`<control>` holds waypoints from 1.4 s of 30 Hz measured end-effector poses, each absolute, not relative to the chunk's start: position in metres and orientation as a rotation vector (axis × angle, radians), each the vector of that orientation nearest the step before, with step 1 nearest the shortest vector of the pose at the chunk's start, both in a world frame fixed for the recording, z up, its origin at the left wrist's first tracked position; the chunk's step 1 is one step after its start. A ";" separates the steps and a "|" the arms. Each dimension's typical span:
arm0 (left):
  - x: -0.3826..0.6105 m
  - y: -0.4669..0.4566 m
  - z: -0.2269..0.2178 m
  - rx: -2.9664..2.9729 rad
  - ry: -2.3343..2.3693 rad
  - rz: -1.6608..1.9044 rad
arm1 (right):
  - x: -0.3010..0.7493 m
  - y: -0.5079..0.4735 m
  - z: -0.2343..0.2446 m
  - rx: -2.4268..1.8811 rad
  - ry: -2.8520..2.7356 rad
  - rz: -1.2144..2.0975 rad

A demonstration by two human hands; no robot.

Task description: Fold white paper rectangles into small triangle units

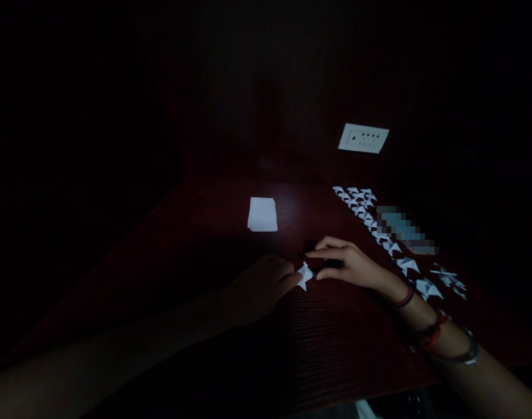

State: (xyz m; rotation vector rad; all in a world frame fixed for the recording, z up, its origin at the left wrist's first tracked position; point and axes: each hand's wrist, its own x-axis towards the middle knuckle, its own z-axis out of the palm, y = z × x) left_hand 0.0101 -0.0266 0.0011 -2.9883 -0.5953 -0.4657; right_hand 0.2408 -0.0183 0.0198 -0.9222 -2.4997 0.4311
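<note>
Overall, the dark red table spreads beneath everything before us. Over it, our left hand is closed in a pinch, while our right hand is open, fingers apart. Down the right side, far to near, runs a row of folded papers; right of it lies a pixelated thing. A socket panel shows beyond, far right, and a stack of white sheets lies far of our hands. White scraps lie by the row's near end. Between our hands, our left fingers grip the folded piece, partly hiding its left side. Its long axis runs roughly near to far; another point aims right, just beside our right thumb. We count one panel, one stack and one piece gripped; the row is too crowded to count.
</note>
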 end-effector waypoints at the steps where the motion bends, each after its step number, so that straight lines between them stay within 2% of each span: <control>1: 0.010 -0.027 0.000 -2.988 -0.615 -0.491 | 0.241 -0.017 0.021 -0.927 -2.513 0.450; 7: 0.010 -0.021 -0.005 -2.898 -0.783 -0.627 | 0.233 -0.008 0.024 -0.879 -2.674 0.573; 14: 0.009 -0.017 -0.004 -2.893 -0.949 -0.645 | 0.231 -0.006 0.036 -0.877 -2.747 0.511; 30: 0.011 -0.014 -0.010 -2.970 -0.855 -0.757 | 0.249 -0.026 0.041 -1.022 -2.665 0.362; 35: 0.042 -0.016 0.008 -3.063 -0.710 -0.696 | 0.293 -0.049 0.061 -1.162 -2.585 0.271; 42: 0.138 -0.005 0.037 -3.051 -0.492 -0.759 | 0.395 -0.089 0.083 -1.458 -2.475 0.114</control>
